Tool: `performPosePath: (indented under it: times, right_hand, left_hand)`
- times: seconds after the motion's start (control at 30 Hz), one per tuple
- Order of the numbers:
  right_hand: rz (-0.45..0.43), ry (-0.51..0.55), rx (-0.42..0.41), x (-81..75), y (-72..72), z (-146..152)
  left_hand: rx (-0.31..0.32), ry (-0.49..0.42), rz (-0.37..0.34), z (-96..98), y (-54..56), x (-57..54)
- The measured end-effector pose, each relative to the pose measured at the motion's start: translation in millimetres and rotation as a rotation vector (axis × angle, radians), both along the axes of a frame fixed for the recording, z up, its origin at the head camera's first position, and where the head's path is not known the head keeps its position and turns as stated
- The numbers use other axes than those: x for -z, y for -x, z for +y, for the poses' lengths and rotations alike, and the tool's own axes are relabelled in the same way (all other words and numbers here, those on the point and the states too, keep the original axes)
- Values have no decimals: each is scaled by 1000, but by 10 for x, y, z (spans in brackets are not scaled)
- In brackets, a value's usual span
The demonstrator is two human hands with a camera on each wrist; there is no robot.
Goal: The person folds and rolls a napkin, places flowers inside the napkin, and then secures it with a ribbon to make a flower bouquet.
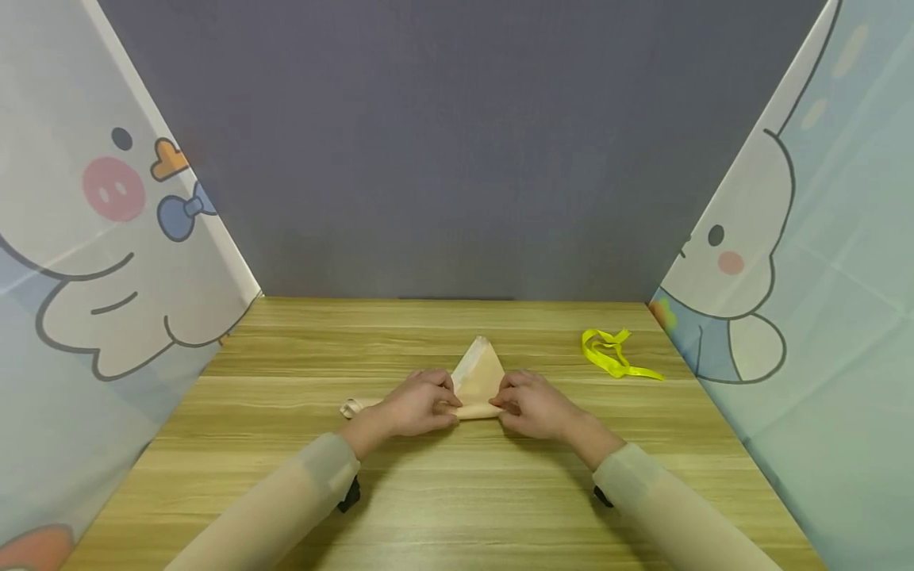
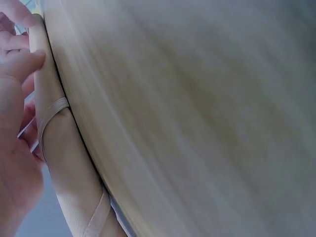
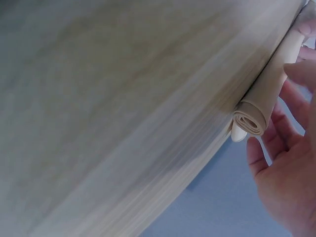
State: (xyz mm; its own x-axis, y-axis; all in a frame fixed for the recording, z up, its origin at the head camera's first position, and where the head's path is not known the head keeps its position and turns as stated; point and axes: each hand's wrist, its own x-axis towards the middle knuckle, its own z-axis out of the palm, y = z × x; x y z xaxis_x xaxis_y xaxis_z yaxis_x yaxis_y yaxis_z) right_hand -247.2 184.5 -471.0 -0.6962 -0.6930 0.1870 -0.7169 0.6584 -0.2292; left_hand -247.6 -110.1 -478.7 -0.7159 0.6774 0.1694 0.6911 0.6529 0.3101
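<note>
A beige cloth (image 1: 482,379) is partly rolled up on the table, and its flat remainder forms a triangle pointing away from me. My left hand (image 1: 420,403) grips the roll left of the middle, fingers over the top and thumb at the near side. On the right part, my right hand (image 1: 537,406) pinches the same roll between thumb and fingers. The left wrist view shows hemmed edges wrapping diagonally round the rolled cloth (image 2: 74,153). In the right wrist view, the rolled cloth (image 3: 254,118) ends in a spiral of layers beside the right hand.
A bright yellow ribbon (image 1: 612,357) lies loosely coiled at the back right of the wooden table (image 1: 457,507). A dark grey panel (image 1: 457,159) stands behind the table. Cartoon-printed sheets (image 1: 107,262) hang on both sides.
</note>
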Motion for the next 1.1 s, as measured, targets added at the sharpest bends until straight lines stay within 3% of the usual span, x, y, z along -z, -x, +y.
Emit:
performPosePath:
  times: [0.23,0.4,0.67,0.87,1.1]
  right_hand:
    - [-6,-7,-37,5,13,23]
    - [-51,8,-47,-11,15,27]
    - [-128,64,-11,-11,18,32]
    - [-108,117,-26,-4,15,40]
    - [-21,50,-42,-11,10,32]
  left_hand:
    - [46,-3,8,-11,12,-8]
    - [74,-60,-64,-39,13,-11]
    - [36,-114,-183,-36,19,6]
    - [48,-125,-134,-24,35,20]
    - [17,-55,-58,-14,6,-25]
